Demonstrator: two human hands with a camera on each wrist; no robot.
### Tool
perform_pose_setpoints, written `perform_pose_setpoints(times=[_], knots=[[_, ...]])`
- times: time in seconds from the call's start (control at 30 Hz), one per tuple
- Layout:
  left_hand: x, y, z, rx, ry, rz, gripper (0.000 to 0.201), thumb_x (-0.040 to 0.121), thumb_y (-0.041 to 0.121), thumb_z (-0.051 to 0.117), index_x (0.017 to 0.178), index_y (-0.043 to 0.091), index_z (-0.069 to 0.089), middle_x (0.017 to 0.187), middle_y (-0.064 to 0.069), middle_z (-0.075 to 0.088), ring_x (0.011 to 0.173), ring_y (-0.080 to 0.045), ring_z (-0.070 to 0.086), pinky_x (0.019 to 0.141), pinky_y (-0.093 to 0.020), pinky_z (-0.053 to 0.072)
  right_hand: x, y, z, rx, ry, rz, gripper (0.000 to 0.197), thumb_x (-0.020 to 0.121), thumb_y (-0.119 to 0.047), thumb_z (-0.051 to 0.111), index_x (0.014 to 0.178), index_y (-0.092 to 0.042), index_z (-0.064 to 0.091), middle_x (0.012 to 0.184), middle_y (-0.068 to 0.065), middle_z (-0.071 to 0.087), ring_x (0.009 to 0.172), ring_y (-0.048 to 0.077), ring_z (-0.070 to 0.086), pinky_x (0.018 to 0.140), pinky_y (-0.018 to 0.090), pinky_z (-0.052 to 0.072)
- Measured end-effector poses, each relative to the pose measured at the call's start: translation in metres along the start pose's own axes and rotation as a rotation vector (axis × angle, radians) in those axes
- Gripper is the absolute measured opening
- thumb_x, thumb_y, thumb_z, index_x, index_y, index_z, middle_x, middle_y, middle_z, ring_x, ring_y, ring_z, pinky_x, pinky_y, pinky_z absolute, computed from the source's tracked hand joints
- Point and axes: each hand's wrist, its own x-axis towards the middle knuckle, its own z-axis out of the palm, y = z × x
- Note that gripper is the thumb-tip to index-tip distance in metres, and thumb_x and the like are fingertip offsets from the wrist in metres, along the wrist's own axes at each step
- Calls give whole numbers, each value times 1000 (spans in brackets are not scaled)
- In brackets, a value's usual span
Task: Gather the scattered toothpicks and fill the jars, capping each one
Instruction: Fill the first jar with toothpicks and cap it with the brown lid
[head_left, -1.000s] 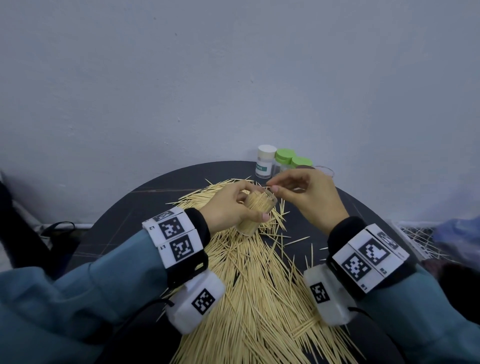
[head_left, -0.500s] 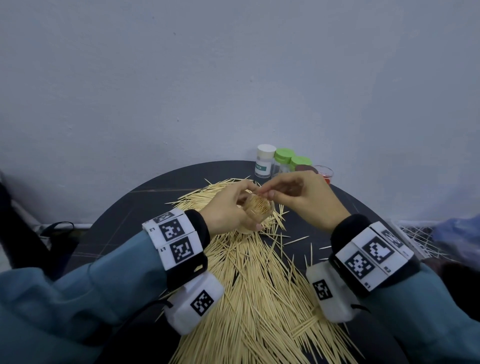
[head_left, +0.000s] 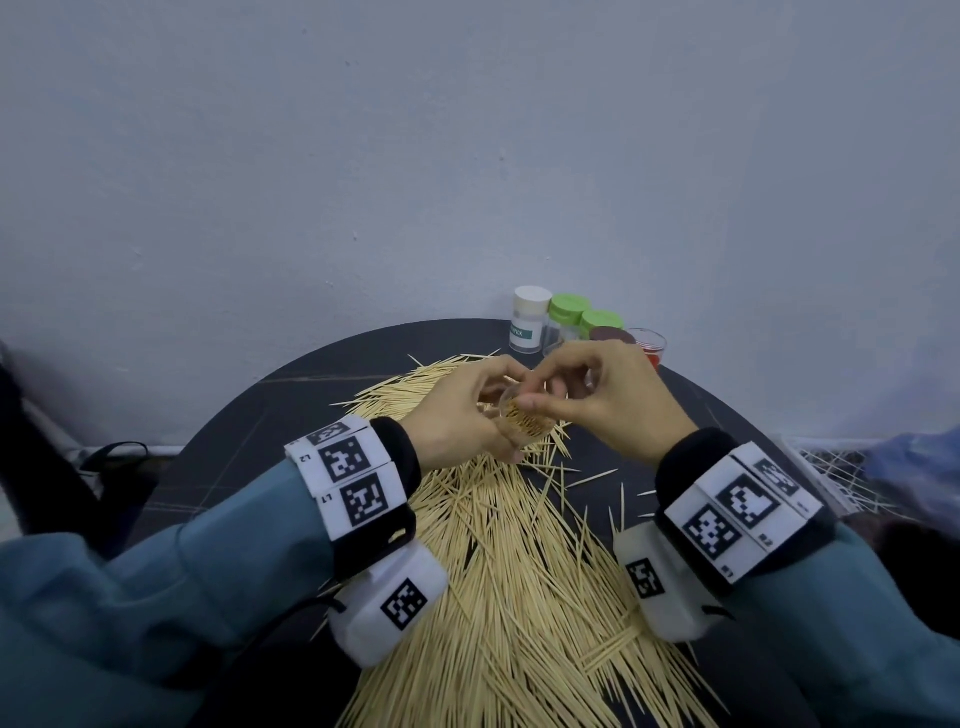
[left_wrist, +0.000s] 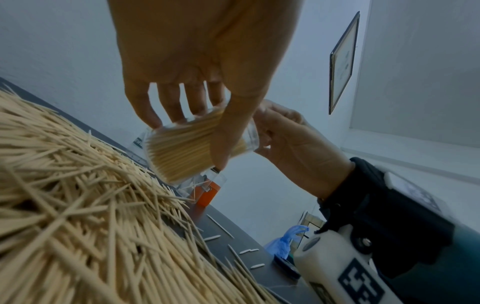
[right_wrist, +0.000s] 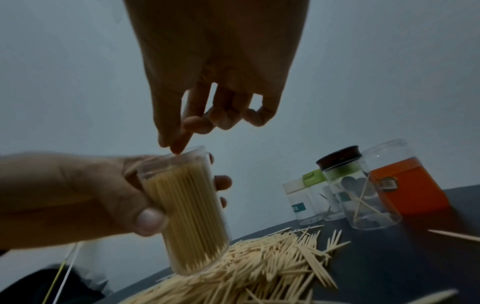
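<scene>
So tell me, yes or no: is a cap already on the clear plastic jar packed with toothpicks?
No: in the right wrist view the clear plastic jar, gripped by the left hand, has an open rim with no cap.

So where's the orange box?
The orange box sits at the back of the round table, by the wall. In the right wrist view it is far right, just behind the brown-lidded clear jar with a few toothpicks inside.

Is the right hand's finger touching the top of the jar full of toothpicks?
Touching. In the right wrist view, a fingertip of the right hand meets the open rim of the clear jar, which the left hand grips around its side.
</scene>
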Motion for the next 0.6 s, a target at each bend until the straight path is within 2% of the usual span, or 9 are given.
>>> perform_pose_setpoints(times=[0.07, 0.13, 0.2, 0.27, 0.37, 0.43, 0.5, 0.53, 0.6], knots=[[-1, 1, -1, -16, 14, -13, 58, 61, -11, 78, 106, 21, 58, 113, 2, 65, 104, -10, 60, 85, -24, 48, 1, 2, -4, 36, 43, 36, 5, 76, -28, 73, 72, -26, 70, 55, -11, 48, 53, 3, 39, 51, 12, 30], [-1, 2, -3, -29, 45, -30, 58, 61, -7, 80, 107, 21, 58, 114, 2, 64, 103, -12, 60, 85, -25, 49, 3, 9, -7, 9, 48, 97, 4, 80, -24, 71, 81, -20, 71, 59, -10, 51, 52, 0, 42, 53, 10, 35], [1, 3, -6, -37, 92, -46, 59, 62, -3, 81, 110, 21, 58, 114, 0, 64, 107, -15, 59, 82, -26, 48, 5, 19, -9, -58, -58, 226, 10, 82, -18, 68, 92, -17, 67, 68, -8, 58, 58, -5, 50, 61, 8, 38], [2, 3, -10, -49, 146, -58, 59, 62, 0, 81, 112, 20, 58, 115, -1, 63, 108, -17, 58, 76, -23, 47, 10, 32, -7, -135, -232, 416, 23, 83, -20, 68, 105, -13, 62, 88, -2, 64, 79, 4, 58, 75, 19, 45], [5, 4, -20, -72, 215, -60, 57, 63, 3, 82, 112, 20, 57, 114, 1, 62, 107, -15, 57, 81, -28, 46, 20, 43, 3, -304, -420, 628, 44, 83, -33, 67, 117, -7, 56, 113, 7, 61, 104, 19, 57, 92, 31, 48], [7, 5, -28, -91, 253, -62, 56, 63, 3, 81, 110, 21, 56, 110, 3, 60, 105, -14, 56, 77, -24, 45, 31, 43, 10, -432, -504, 673, 45, 83, -43, 63, 109, -6, 56, 105, 6, 59, 97, 18, 57, 86, 30, 49], [9, 5, -36, -105, 283, -66, 56, 63, 2, 82, 109, 21, 56, 110, 1, 60, 104, -15, 56, 80, -26, 46, 44, 37, 18, -512, -527, 689, 42, 85, -49, 59, 90, -7, 55, 88, 2, 53, 86, 17, 55, 73, 26, 46], [10, 5, -39, -112, 297, -68, 56, 63, 2, 82, 109, 21, 56, 110, 0, 61, 104, -16, 57, 81, -27, 46, 51, 34, 22, -533, -524, 701, 45, 85, -51, 57, 87, -6, 54, 84, 1, 51, 86, 19, 55, 73, 27, 46], [12, 4, -45, -129, 316, -77, 56, 63, 0, 81, 109, 21, 56, 109, 0, 62, 102, -16, 58, 75, -23, 47, 65, 31, 31, -531, -529, 734, 54, 83, -55, 57, 101, -3, 57, 88, 4, 54, 88, 21, 54, 82, 32, 49]])
